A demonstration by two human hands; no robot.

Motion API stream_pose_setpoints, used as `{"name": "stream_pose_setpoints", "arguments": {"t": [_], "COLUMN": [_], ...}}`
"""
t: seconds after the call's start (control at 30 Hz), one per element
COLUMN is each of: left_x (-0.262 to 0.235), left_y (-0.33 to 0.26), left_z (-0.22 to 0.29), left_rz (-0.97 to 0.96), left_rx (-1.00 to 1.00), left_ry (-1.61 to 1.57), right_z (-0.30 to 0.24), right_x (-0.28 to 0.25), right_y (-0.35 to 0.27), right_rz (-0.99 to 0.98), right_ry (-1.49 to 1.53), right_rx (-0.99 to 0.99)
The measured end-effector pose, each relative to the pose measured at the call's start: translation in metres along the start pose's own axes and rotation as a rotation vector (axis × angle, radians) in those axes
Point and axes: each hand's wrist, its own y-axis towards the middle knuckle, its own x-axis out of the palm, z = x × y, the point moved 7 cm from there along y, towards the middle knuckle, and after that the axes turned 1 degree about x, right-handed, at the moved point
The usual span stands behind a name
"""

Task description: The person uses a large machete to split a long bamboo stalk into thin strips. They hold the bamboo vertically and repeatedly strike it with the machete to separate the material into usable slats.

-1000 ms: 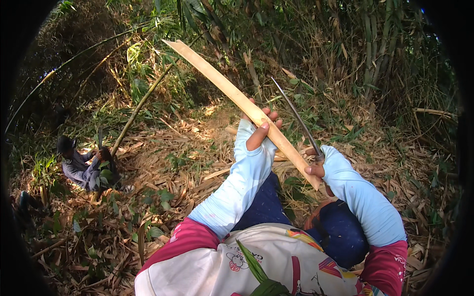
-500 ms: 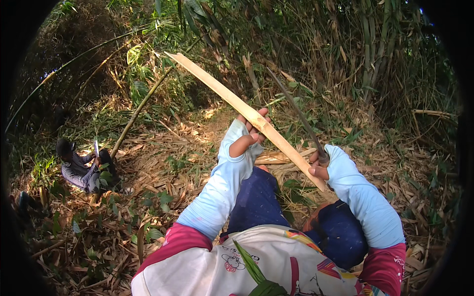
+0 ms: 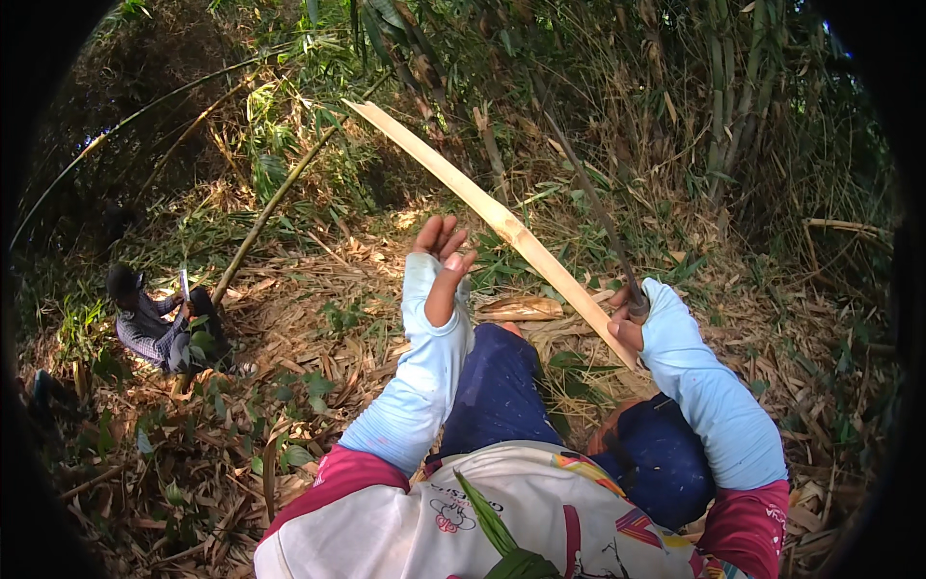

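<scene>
A long pale split bamboo strip (image 3: 516, 232) slants from the upper left down toward my right knee, with a node ring near its middle. My right hand (image 3: 627, 323) is closed, pinching the strip's lower end with the thumb. That same hand also grips a knife (image 3: 593, 207), whose long, dark, narrow blade points up and away to the left. The knife's handle is mostly hidden in the palm. Left of the strip, my left hand (image 3: 444, 270) is raised with its fingers apart, holding nothing and not touching the strip. Light blue sleeves cover both forearms.
A piece of split bamboo (image 3: 521, 309) lies on the leaf-strewn ground beyond my knees. At the left a person (image 3: 164, 318) sits holding a blade, close to a leaning bamboo pole (image 3: 275, 207). Dense standing bamboo (image 3: 733, 96) fills the back.
My left hand has let go of the bamboo strip's middle and moved left. The strip and knife, still in my right hand, have shifted slightly to the right.
</scene>
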Motion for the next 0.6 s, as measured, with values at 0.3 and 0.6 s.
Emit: {"name": "stream_pose_setpoints", "arguments": {"t": [0.3,0.6], "left_x": [0.128,0.163], "left_y": [-0.086,-0.116], "left_z": [0.15,0.164], "left_rz": [-0.698,-0.678], "left_rx": [0.675,0.723], "left_ry": [-0.152,-0.408], "right_z": [0.005,0.008], "right_x": [-0.02,-0.024], "right_y": [-0.001,0.005], "right_rz": [0.122,0.162], "right_ry": [0.047,-0.067], "right_rx": [0.025,-0.003]}}
